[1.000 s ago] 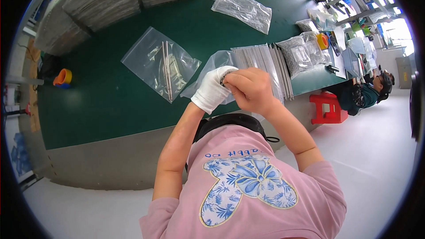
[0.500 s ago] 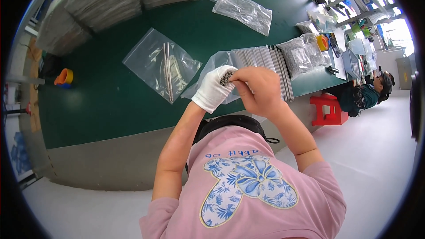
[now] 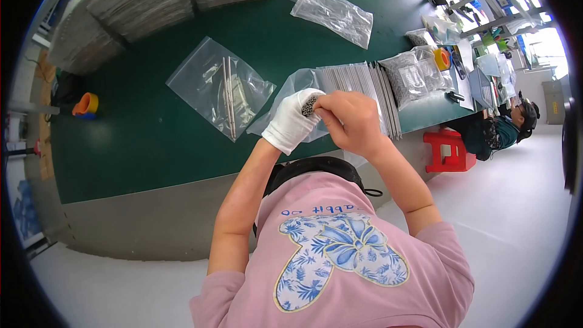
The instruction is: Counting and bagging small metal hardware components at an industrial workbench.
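Note:
My left hand point(image 3: 289, 123), in a white glove, is closed around a bundle of thin metal tubes point(image 3: 308, 106), whose round hollow ends face up. My bare right hand point(image 3: 354, 119) has thumb and forefinger pinched at the edge of those ends; what lies between the fingertips is hidden. Behind both hands, a row of long metal rods point(image 3: 345, 76) lies side by side on the table, partly over a clear plastic sheet or bag point(image 3: 262, 125). To the left, two slim rods point(image 3: 228, 97) rest on a flat clear zip bag point(image 3: 197, 79).
Tall wrapped stacks point(image 3: 143, 3) stand at the back left of the green table point(image 3: 133, 140). An orange tape roll point(image 3: 85, 104) sits at far left. Empty clear bags point(image 3: 334, 17) lie at the back, a filled bag point(image 3: 414, 76) at right. A person point(image 3: 507, 127) sits beyond a red stool point(image 3: 448, 150).
My hands have barely moved; the right hand has shifted very slightly left, its fingers still pinched at the tube ends. The bundle stays in my left hand.

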Motion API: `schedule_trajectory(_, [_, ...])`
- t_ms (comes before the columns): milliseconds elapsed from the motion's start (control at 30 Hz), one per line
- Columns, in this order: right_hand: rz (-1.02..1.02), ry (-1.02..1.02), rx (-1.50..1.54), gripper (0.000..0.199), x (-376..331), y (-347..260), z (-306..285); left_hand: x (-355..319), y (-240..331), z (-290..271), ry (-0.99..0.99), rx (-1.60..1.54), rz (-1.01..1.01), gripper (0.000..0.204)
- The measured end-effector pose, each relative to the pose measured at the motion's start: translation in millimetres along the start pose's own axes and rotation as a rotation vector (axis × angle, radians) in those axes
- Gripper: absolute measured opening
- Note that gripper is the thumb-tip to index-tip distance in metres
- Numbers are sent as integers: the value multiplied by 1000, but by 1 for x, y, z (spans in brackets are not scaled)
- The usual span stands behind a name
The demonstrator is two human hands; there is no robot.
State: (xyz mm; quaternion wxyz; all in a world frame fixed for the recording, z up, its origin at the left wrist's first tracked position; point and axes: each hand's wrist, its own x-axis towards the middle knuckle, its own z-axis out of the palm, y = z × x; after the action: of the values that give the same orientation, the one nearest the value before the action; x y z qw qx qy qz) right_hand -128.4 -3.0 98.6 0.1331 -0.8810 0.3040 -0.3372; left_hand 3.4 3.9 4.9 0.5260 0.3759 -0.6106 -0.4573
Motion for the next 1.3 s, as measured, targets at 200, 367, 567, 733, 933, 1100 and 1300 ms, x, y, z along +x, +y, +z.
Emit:
schedule_trajectory(200, [-54, 13, -62, 12, 2, -3, 1, 1, 0, -2, -20, -50, -35, 25])
schedule_trajectory(367, [-23, 13, -50, 11, 1, -4, 2, 2, 0, -2, -30, -63, -60, 24])
schedule_trajectory(567, [-25, 22, -70, 10, 2, -4, 2, 2, -1, -1, -14, -36, -25, 21])
schedule_trajectory(733, [45, 34, 36, 8, 4, -4, 2, 2, 1, -1, 3, -14, -14, 21])
schedule_trajectory(933, [74, 47, 29, 8, 0, 1, 9, 3, 2, -1, 25, -9, 10, 21])
schedule_trajectory(1100, [1, 16, -36, 7, 3, -1, 8, 3, -4, 0, 21, -40, -13, 22])
schedule_trajectory(1300, [27, -19, -48, 7, 3, 0, 7, 0, -16, 4, 86, -19, 20, 23])
